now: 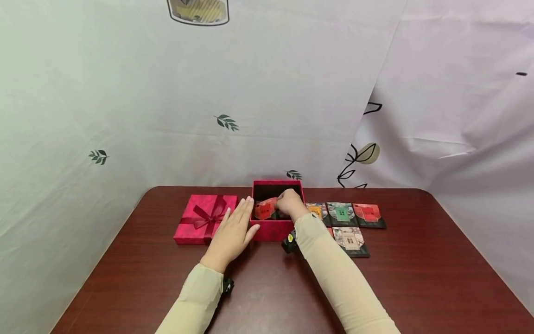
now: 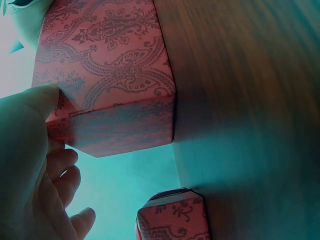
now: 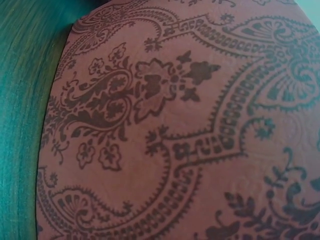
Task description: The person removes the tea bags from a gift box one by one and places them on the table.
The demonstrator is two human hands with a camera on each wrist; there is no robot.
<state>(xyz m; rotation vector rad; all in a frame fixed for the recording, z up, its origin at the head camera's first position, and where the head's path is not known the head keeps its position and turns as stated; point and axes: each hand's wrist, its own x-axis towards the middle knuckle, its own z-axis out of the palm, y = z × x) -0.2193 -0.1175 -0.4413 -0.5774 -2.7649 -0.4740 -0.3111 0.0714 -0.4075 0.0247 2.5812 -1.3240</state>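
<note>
Red paisley-patterned open cardboard box (image 1: 273, 229) sits at table centre; the right hand (image 1: 289, 204) pinches a small red sachet (image 1: 265, 209) inside it. The left hand (image 1: 232, 231), fingers straight, presses the box's nine-o'clock wall beside the ribboned red lid (image 1: 204, 218).

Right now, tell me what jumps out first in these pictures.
The open red gift box at the middle of the dark wooden table, where the right hand lowers a red packet inside while the left hand rests flat against its left wall. The ribboned red lid lies left; four more packets lie right.
</note>
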